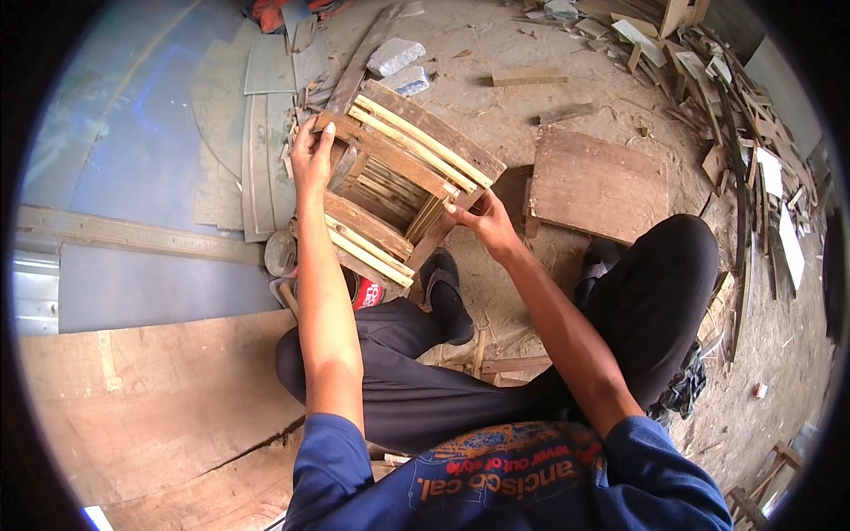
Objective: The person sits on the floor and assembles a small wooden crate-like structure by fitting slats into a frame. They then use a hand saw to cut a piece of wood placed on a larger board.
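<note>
I sit on a dusty floor with a small wooden slatted frame [398,177], like a stool or crate, held tilted in front of me. My left hand [310,155] grips its upper left corner, fingers curled over the top rail. My right hand [482,221] holds its lower right leg. The frame is made of dark brown rails with paler thin slats nailed across them. Its inside is open and dark.
A flat brown board [598,181] lies to the right. Scrap wood [735,97] is heaped along the far right. Grey sheets [266,133] lie at left, plywood [159,398] at lower left. A red can [367,292] and a hammer handle [288,296] lie under the frame.
</note>
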Tool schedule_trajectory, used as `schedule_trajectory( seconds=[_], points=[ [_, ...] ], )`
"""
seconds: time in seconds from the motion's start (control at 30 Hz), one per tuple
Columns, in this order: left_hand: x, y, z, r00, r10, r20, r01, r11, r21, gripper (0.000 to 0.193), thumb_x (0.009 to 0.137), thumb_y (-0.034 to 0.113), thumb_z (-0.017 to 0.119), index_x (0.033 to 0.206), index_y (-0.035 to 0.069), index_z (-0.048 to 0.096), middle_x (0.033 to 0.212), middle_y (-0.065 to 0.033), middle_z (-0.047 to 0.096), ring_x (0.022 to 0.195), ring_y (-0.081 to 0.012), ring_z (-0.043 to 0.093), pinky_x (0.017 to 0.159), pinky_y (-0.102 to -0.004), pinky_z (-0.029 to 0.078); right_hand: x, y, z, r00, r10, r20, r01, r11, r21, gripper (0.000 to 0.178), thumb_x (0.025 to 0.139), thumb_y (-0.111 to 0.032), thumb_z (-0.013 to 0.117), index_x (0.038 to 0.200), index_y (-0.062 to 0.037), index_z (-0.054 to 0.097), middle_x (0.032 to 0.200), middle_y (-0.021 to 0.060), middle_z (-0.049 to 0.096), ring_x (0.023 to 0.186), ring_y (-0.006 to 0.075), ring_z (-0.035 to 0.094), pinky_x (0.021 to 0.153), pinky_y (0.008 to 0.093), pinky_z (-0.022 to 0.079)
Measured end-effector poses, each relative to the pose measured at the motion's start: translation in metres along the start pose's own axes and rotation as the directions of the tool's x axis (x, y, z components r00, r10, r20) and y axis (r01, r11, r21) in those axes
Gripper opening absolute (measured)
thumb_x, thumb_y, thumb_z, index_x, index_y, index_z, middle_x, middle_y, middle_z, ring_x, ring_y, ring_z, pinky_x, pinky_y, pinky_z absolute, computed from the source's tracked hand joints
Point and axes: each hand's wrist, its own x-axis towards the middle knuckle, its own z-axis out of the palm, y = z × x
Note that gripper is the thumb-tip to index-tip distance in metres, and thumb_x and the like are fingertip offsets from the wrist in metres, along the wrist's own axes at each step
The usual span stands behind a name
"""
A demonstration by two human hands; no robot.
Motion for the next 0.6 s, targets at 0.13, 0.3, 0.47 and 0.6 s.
schedule_trajectory(
  seconds=[0.13,0.3,0.47,0.6],
  points=[
    [-0.005,-0.008,0.003,0.997,0.042,-0.065,-0.039,0.998,0.051,0.054,0.096,0.026,0.073,0.136,-0.006,0.057,0.104,-0.0094,0.073,0.090,-0.0101,0.065,0.079,-0.0242,0.051,0.001,0.000,-0.003,1.000,0.019,-0.018,-0.020,0.996,-0.087,0.062,0.086,-0.018,0.083,0.136,0.0000,0.051,0.127,0.0099,0.062,0.116,0.0195,0.059,0.099,0.0367,0.050],
    [-0.014,-0.001,0.000,0.987,0.112,-0.111,-0.094,0.984,0.151,0.052,0.095,0.027,0.074,0.132,-0.007,0.061,0.100,-0.0085,0.073,0.087,-0.0084,0.064,0.078,-0.0224,0.050,-0.004,-0.006,0.005,0.999,0.026,0.024,-0.025,0.999,-0.039,0.070,0.084,-0.017,0.085,0.139,0.0022,0.045,0.130,0.0153,0.061,0.121,0.0239,0.059,0.104,0.0401,0.049],
    [-0.019,0.004,0.003,0.986,0.117,-0.118,-0.100,0.986,0.135,0.052,0.094,0.026,0.075,0.133,-0.007,0.061,0.107,-0.0093,0.073,0.093,-0.0088,0.064,0.081,-0.0229,0.051,-0.002,0.001,0.004,1.000,-0.026,-0.017,0.024,0.993,-0.119,0.069,0.086,-0.018,0.083,0.140,0.0026,0.045,0.131,0.0147,0.061,0.120,0.0235,0.059,0.103,0.0393,0.049],
    [-0.018,0.004,0.002,0.991,0.068,-0.112,-0.059,0.995,0.085,0.052,0.093,0.023,0.076,0.134,-0.005,0.061,0.109,-0.0105,0.073,0.094,-0.0097,0.065,0.083,-0.0240,0.052,0.000,0.005,0.000,0.999,-0.034,0.002,0.034,0.995,-0.098,0.066,0.088,-0.020,0.082,0.139,0.0017,0.047,0.131,0.0130,0.061,0.119,0.0217,0.059,0.102,0.0381,0.049]
  ],
)
